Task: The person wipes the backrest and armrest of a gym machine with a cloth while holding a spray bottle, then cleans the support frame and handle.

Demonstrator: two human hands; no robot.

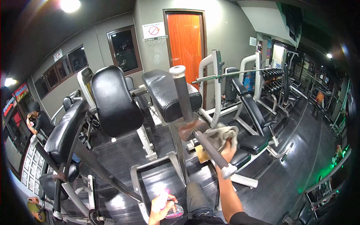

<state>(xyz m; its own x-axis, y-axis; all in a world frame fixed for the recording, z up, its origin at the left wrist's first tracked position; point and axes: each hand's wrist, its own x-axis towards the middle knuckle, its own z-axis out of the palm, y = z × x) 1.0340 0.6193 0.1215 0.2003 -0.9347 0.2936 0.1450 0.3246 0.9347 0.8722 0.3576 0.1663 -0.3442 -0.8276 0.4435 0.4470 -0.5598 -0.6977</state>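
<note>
Gym interior, seen from head height. Right grip (228, 150) closed on a bunched, pale grey cloth (224, 135); the cloth sits at the fingers, spilling beyond them to the far side and to the left, its folds slightly blurred. Cloth and hand are just beside a dark padded handle (212, 148) with a white end cap (229, 171), which slants from the machine's reddish-brown joint (193, 129) toward the near right. Whether cloth touches handle: cannot tell. Left grip (164, 205) low and near, left of the knee, curled around a bottle (174, 212); pink top pokes up above the fingers, clear lower part with pink on it shows to the right of the hand. Exact finger placement on the bottle partly hidden. Between the hands and a little farther off, an upright post; above the joint, a second dark handle (183, 93) with a white cap, standing nearly upright against a black pad (170, 95). Left of that, a tall black backrest (117, 101). To the right, a black-padded bench (255, 116) below a barbell (232, 75) lying across a white rack; dumbbells (273, 73) on a stand farther back. Orange door (184, 45) at the far wall. Far left, another person (43, 122) in dark clothing, one arm raised near the head.
</note>
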